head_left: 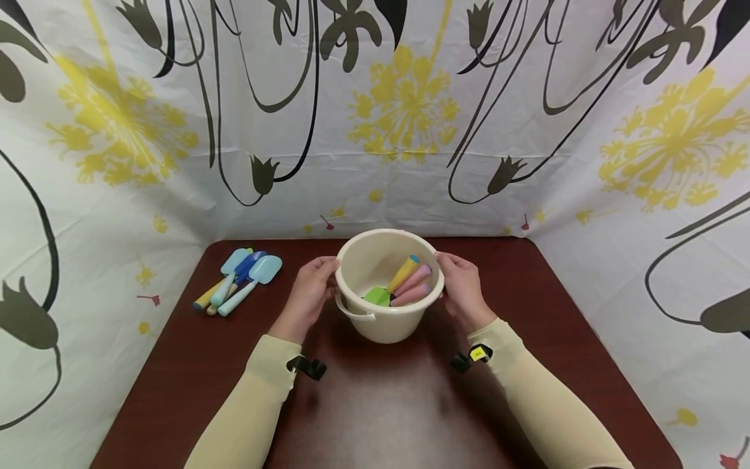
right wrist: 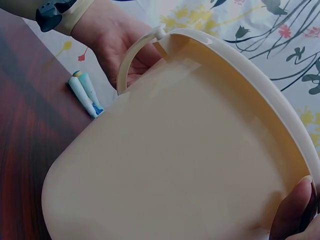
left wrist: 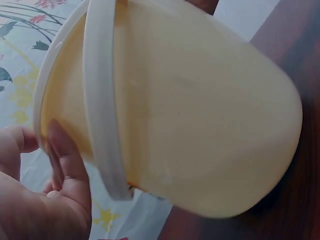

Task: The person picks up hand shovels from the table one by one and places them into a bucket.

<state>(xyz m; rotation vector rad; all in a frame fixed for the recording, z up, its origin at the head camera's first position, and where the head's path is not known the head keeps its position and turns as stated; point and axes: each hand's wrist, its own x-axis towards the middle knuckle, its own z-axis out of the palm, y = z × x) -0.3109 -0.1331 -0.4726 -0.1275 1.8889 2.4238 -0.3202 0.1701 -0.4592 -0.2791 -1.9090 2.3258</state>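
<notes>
A cream plastic bucket (head_left: 383, 322) with a hanging handle (head_left: 351, 311) stands in the middle of the dark wooden table (head_left: 375, 404). Inside it lie a green spatula (head_left: 377, 296) and yellow and pink handles (head_left: 411, 281). My left hand (head_left: 310, 293) grips the bucket's left rim, thumb (left wrist: 67, 160) over the edge. On the opposite side my right hand (head_left: 463, 290) grips the rim, thumb (right wrist: 295, 207) on its lip. The bucket wall (left wrist: 200, 115) fills the left wrist view, and the wall (right wrist: 170, 165) fills the right wrist view too.
Several blue spatulas (head_left: 243, 280) with blue and yellow handles lie at the table's back left; their ends (right wrist: 86, 94) show in the right wrist view. A flower-patterned cloth (head_left: 404, 111) walls the table at the back and sides.
</notes>
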